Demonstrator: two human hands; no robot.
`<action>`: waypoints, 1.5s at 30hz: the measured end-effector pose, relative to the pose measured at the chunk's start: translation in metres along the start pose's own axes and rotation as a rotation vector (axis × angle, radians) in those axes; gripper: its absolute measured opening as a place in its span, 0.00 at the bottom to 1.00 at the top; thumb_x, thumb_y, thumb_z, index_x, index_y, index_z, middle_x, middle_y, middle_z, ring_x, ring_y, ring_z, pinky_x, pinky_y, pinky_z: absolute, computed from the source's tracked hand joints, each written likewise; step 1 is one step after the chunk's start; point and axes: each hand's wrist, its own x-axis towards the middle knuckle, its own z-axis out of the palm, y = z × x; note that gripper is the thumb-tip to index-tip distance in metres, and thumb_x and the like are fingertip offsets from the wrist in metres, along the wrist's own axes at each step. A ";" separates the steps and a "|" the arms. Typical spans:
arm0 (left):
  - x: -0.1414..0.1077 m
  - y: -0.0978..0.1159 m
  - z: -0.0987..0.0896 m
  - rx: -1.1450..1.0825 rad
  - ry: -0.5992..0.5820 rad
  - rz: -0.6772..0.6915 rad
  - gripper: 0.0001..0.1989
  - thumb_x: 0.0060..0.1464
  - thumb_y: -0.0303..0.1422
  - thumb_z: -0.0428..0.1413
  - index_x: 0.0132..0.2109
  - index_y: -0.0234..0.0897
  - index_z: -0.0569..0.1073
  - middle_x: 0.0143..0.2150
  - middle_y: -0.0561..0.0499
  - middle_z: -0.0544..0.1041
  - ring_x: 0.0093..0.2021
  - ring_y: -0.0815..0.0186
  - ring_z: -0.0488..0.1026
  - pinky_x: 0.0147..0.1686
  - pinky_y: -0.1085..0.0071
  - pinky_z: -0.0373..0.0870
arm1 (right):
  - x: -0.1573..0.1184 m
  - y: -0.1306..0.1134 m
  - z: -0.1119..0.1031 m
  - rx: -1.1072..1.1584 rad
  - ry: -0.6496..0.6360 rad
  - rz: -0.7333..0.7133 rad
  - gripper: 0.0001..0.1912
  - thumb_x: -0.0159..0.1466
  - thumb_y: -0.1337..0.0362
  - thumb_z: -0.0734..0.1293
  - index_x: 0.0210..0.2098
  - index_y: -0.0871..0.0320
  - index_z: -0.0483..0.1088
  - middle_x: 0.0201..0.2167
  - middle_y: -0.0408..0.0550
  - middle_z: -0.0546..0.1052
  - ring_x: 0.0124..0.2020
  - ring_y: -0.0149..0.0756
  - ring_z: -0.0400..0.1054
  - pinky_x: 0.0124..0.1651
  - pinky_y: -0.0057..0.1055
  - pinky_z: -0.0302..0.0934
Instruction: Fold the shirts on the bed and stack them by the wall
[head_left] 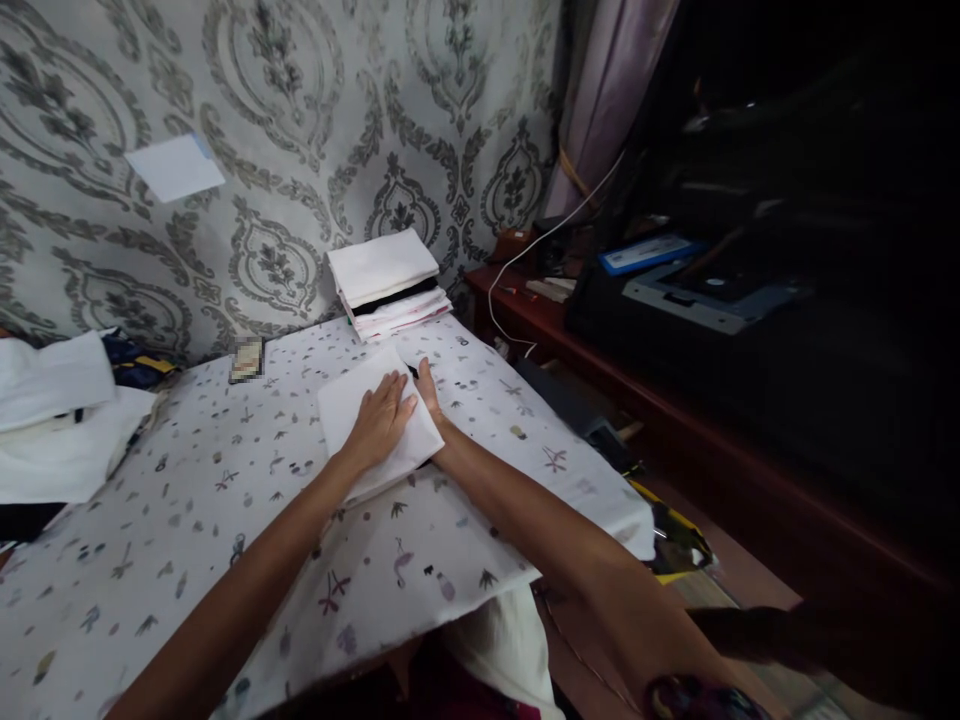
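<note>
Folded white cloth on printed sheet, directly under left hand (flat, fingers extended, gripping nothing). Right hand at its right edge; grip hidden, can't tell. Folded stack lies beyond.

on the sheet, a cloth lies before the stack, with the clothes pile left of both.

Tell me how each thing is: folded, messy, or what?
White cloth square, folded.
Left hand, flat on it.
Right hand, at the square's edge.
Stacked white and black cloths, folded.
White and dark cloth heap, loosely piled.
Patterned white cloth cover, spread out.
Thin white cord, curved.
</note>
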 end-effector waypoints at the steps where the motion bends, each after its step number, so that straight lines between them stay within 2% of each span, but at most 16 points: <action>1: 0.002 0.001 0.003 -0.003 0.001 0.003 0.32 0.68 0.48 0.34 0.71 0.37 0.55 0.75 0.40 0.50 0.75 0.56 0.43 0.70 0.46 0.42 | 0.001 0.000 -0.004 0.034 0.005 0.024 0.47 0.64 0.31 0.41 0.51 0.59 0.73 0.41 0.55 0.81 0.52 0.50 0.72 0.59 0.45 0.64; 8: 0.010 0.008 0.018 0.054 -0.010 -0.013 0.32 0.68 0.47 0.33 0.71 0.35 0.54 0.75 0.40 0.50 0.75 0.56 0.43 0.70 0.47 0.43 | 0.005 0.001 -0.025 0.111 0.049 0.124 0.48 0.66 0.34 0.38 0.51 0.60 0.73 0.42 0.57 0.81 0.54 0.50 0.71 0.60 0.49 0.62; 13: 0.012 0.008 0.022 0.062 -0.008 -0.018 0.31 0.69 0.46 0.34 0.71 0.35 0.54 0.75 0.39 0.50 0.75 0.56 0.44 0.70 0.45 0.42 | 0.007 -0.003 -0.036 0.124 0.044 0.189 0.45 0.69 0.40 0.35 0.59 0.60 0.67 0.47 0.56 0.79 0.54 0.49 0.72 0.60 0.52 0.62; 15: 0.012 0.008 0.022 0.078 -0.014 -0.012 0.31 0.68 0.46 0.35 0.71 0.35 0.54 0.75 0.39 0.50 0.75 0.56 0.44 0.70 0.45 0.42 | 0.009 -0.006 -0.039 0.140 0.057 0.186 0.40 0.70 0.41 0.39 0.63 0.58 0.63 0.49 0.55 0.79 0.53 0.48 0.72 0.59 0.52 0.63; 17: 0.010 0.010 0.020 0.096 -0.036 -0.008 0.31 0.68 0.45 0.35 0.71 0.35 0.53 0.75 0.39 0.50 0.75 0.56 0.43 0.70 0.45 0.43 | 0.013 -0.007 -0.041 0.122 0.065 0.143 0.33 0.70 0.43 0.49 0.64 0.55 0.63 0.49 0.52 0.79 0.52 0.46 0.73 0.59 0.50 0.64; 20: -0.003 0.013 0.014 0.117 -0.090 0.019 0.32 0.68 0.47 0.36 0.71 0.36 0.52 0.75 0.38 0.49 0.75 0.56 0.43 0.70 0.45 0.43 | 0.020 -0.008 -0.045 -0.088 0.055 0.024 0.24 0.64 0.53 0.64 0.57 0.55 0.71 0.46 0.49 0.80 0.48 0.42 0.74 0.58 0.45 0.65; 22: -0.020 0.013 0.011 0.159 -0.106 0.088 0.33 0.67 0.50 0.37 0.72 0.37 0.52 0.75 0.37 0.49 0.75 0.54 0.43 0.70 0.44 0.42 | 0.027 -0.007 -0.047 -0.260 0.042 -0.025 0.18 0.59 0.61 0.67 0.48 0.58 0.76 0.43 0.50 0.81 0.45 0.41 0.75 0.57 0.44 0.65; 24: -0.040 0.011 0.011 0.240 -0.088 0.184 0.35 0.66 0.52 0.40 0.72 0.37 0.51 0.75 0.36 0.50 0.75 0.51 0.44 0.70 0.41 0.39 | 0.032 -0.007 -0.047 -0.387 0.050 -0.032 0.14 0.57 0.66 0.67 0.42 0.60 0.78 0.42 0.50 0.81 0.45 0.41 0.75 0.57 0.44 0.65; 26: -0.060 0.006 0.013 0.329 -0.059 0.252 0.34 0.66 0.49 0.42 0.72 0.37 0.51 0.74 0.35 0.51 0.75 0.50 0.45 0.69 0.39 0.37 | 0.035 -0.007 -0.047 -0.499 0.079 -0.048 0.16 0.57 0.71 0.64 0.43 0.61 0.78 0.46 0.51 0.81 0.49 0.41 0.73 0.60 0.44 0.63; 30: -0.090 -0.002 0.017 0.400 -0.065 0.241 0.27 0.68 0.34 0.38 0.71 0.40 0.53 0.74 0.40 0.54 0.74 0.53 0.46 0.69 0.41 0.41 | 0.028 -0.011 -0.046 -0.764 0.106 -0.114 0.23 0.59 0.75 0.58 0.47 0.58 0.78 0.53 0.50 0.77 0.59 0.41 0.66 0.68 0.42 0.53; 33: -0.096 -0.007 0.005 0.314 -0.138 0.232 0.25 0.68 0.37 0.40 0.69 0.43 0.57 0.74 0.44 0.55 0.74 0.55 0.47 0.70 0.45 0.42 | 0.019 -0.018 -0.045 -0.919 0.087 -0.125 0.24 0.59 0.75 0.58 0.49 0.60 0.78 0.56 0.55 0.75 0.62 0.46 0.62 0.70 0.44 0.48; 36: -0.080 -0.022 -0.027 0.097 -0.159 0.179 0.27 0.65 0.47 0.44 0.67 0.44 0.63 0.71 0.45 0.62 0.70 0.57 0.58 0.69 0.53 0.51 | 0.013 -0.026 -0.039 -1.100 0.058 -0.158 0.24 0.61 0.73 0.60 0.55 0.62 0.74 0.64 0.58 0.67 0.67 0.54 0.54 0.70 0.51 0.45; 37: -0.069 -0.031 -0.040 0.020 -0.114 0.127 0.26 0.65 0.48 0.44 0.65 0.43 0.65 0.69 0.44 0.65 0.67 0.57 0.62 0.66 0.56 0.56 | 0.013 -0.028 -0.035 -1.182 0.026 -0.186 0.24 0.62 0.72 0.61 0.57 0.61 0.73 0.66 0.57 0.64 0.68 0.54 0.52 0.70 0.52 0.45; 40: -0.024 -0.068 -0.071 -0.090 0.167 -0.120 0.21 0.63 0.44 0.45 0.54 0.39 0.73 0.56 0.42 0.75 0.55 0.56 0.70 0.55 0.60 0.66 | 0.015 -0.028 -0.019 -1.370 -0.153 -0.263 0.22 0.66 0.69 0.60 0.57 0.61 0.72 0.68 0.56 0.62 0.70 0.50 0.49 0.71 0.49 0.42; 42: 0.006 -0.093 -0.081 -0.099 0.223 -0.237 0.15 0.57 0.42 0.51 0.43 0.37 0.75 0.44 0.43 0.76 0.47 0.55 0.70 0.49 0.61 0.67 | 0.017 -0.022 -0.009 -1.382 -0.256 -0.270 0.20 0.67 0.68 0.60 0.56 0.62 0.72 0.68 0.57 0.63 0.71 0.48 0.48 0.71 0.46 0.40; 45: 0.036 -0.116 -0.079 -0.148 0.167 -0.243 0.10 0.48 0.40 0.56 0.31 0.38 0.72 0.31 0.49 0.73 0.38 0.59 0.68 0.41 0.65 0.66 | 0.018 -0.009 -0.002 -1.396 -0.276 -0.241 0.20 0.70 0.65 0.58 0.59 0.60 0.69 0.69 0.57 0.62 0.73 0.48 0.45 0.71 0.51 0.38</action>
